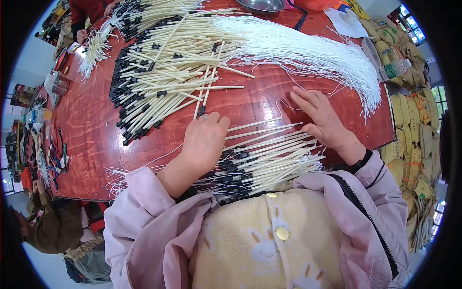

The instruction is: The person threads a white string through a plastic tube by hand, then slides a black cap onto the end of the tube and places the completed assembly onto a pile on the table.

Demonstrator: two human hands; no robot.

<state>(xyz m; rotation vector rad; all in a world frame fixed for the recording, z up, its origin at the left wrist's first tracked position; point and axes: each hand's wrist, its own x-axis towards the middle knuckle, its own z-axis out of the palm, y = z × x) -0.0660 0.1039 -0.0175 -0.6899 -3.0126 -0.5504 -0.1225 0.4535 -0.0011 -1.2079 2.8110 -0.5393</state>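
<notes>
My left hand [206, 142] rests on the table with curled fingers, its fingertips hidden underneath. A thin cream tube [255, 124] sticks out to the right from under it, so the hand seems closed on the tube's left end. White cord [277, 107] runs from the tube's right end in a small bend toward my right hand [323, 118]. That hand hovers palm down, fingers stretched and thumb apart, with nothing visibly gripped. Just below both hands lies a row of cream tubes [279, 166] with black pieces at the left and white cord ends at the right.
A large heap of cream tubes with black ends [168, 72] covers the table's far left. Beside it spreads a bundle of white cords [313, 48]. A metal bowl [262, 5], a plastic bottle [395, 69] and stacked sacks [409, 130] surround the red table [89, 144]. Another person's hand [82, 35] works at far left.
</notes>
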